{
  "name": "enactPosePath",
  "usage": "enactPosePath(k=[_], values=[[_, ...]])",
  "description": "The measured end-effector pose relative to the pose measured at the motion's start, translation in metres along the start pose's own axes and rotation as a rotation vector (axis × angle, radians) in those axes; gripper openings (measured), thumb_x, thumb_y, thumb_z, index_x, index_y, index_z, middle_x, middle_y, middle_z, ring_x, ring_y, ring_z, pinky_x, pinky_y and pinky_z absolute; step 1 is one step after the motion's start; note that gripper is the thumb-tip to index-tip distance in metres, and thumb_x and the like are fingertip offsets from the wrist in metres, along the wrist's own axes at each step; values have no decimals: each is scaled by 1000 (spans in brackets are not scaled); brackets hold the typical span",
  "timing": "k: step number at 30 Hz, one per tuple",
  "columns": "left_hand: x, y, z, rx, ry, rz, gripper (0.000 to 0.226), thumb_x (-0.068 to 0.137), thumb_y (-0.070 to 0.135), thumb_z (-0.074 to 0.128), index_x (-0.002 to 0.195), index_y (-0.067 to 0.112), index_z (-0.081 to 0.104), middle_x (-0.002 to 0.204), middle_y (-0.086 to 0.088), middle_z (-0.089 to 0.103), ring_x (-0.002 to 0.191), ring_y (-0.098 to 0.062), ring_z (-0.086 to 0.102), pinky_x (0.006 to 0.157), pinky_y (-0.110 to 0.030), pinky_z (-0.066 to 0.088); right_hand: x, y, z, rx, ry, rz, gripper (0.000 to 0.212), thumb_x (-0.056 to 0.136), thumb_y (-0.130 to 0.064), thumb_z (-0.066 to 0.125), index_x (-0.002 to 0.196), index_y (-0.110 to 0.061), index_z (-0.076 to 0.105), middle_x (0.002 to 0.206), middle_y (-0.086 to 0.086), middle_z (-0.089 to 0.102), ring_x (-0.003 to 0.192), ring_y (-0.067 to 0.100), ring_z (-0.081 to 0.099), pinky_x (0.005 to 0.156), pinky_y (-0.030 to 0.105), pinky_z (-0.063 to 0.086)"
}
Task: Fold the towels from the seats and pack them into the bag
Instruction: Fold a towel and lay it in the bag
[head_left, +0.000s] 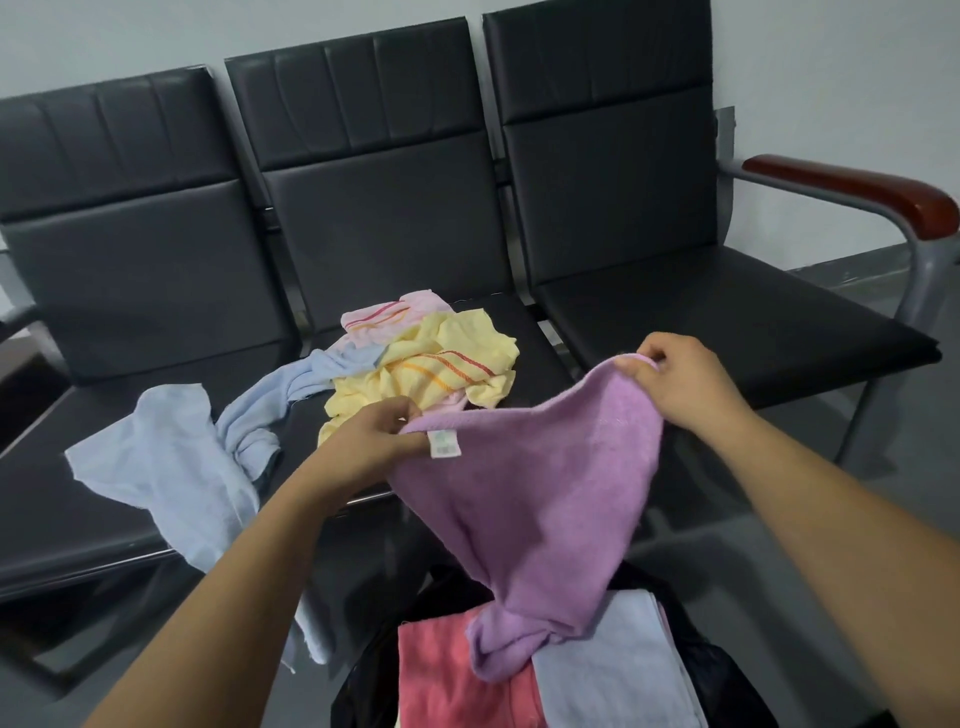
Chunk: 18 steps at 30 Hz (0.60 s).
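Note:
A purple towel (535, 499) hangs spread between my hands in front of the seats. My left hand (374, 441) pinches its left top corner, beside a white label. My right hand (680, 379) pinches the right top corner, higher up. The towel's bottom end droops onto the black bag (722, 675) below, which holds a folded red towel (447, 675) and a folded pale blue towel (618, 680). On the middle seat (524, 358) lie a crumpled yellow striped towel (441, 369) and a pink striped towel (389, 314). A light blue towel (171, 462) sprawls over the left seat's front edge.
Three black padded seats stand in a row against a grey wall. The right seat (727, 322) carries nothing and has a brown armrest (852, 192) on a grey metal frame. Grey floor shows below the seats.

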<state>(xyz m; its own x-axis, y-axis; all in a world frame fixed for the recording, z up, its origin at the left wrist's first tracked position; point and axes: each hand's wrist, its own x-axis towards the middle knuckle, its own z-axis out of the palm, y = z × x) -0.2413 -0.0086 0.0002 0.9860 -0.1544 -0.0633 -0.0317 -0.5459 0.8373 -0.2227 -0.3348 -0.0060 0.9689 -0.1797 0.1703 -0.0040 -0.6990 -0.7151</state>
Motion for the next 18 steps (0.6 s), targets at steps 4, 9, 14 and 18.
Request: enactPosePath(k=[4,9,14,18], values=[[-3,6,4,-440,-115,-5,19,84,9,67,97,19,56,64,-2,58,54,-14,52,49,-24,41,-1,-5,0,208,-69,84,13,93,-14,69,82,-8,73,78,5,70,71,20,61,63,28,47],[-5,10,8,-378,-270,130,13,94,12,69,100,11,58,68,-6,61,58,-12,52,53,-18,41,-10,-14,3,354,-182,80,24,91,1,60,87,-13,79,72,2,70,52,3,55,52,17,44],[-8,9,13,-376,-398,121,29,93,7,64,122,4,64,108,-19,72,102,-25,70,94,-31,57,-16,-21,9,447,-186,27,14,92,2,67,100,-7,74,55,-3,64,45,4,55,47,18,45],[-7,13,21,-250,-339,139,25,100,2,58,123,3,66,112,-17,75,107,-26,72,97,-37,58,-20,-29,17,637,-242,30,14,92,3,67,103,-5,71,73,9,72,64,19,67,67,33,56]])
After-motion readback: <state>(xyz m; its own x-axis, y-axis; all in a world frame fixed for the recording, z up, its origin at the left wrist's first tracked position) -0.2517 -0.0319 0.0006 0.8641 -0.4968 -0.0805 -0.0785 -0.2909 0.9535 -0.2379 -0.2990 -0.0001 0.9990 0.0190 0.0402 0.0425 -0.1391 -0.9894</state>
